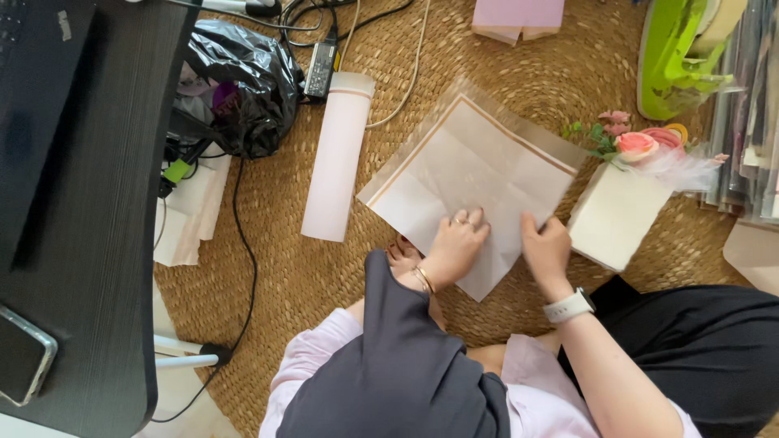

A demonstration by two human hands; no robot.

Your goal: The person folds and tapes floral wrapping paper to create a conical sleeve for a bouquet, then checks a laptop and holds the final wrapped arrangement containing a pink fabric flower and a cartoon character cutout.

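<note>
The left hand (457,243), with rings on two fingers and a thin gold bangle at the wrist, lies palm-down with its fingers spread flat on a square sheet of pale translucent wrapping paper with a thin tan border line (475,174); it grips nothing, only presses on the sheet near its lower corner. The right hand (545,247), wearing a white-strapped wristwatch (570,307), rests just beside it on the same sheet's lower right edge, fingers curled loosely against the paper (whether they pinch the edge cannot be told from this angle). The sheet lies turned like a diamond on a round woven straw mat (284,268) in front of the person's folded legs, and creases cross its middle. To its left lies a pale pink roll of paper (334,162), close to the sheet but not touching it. At the sheet's right corner sits a cream square card or box (614,215), with a small bunch of pink artificial roses with green leaves (629,139) at its top. A crumpled black plastic bag (247,77) lies further left beside a black wooden desk (97,203), which carries a smartphone (23,354) at its near edge.
</note>
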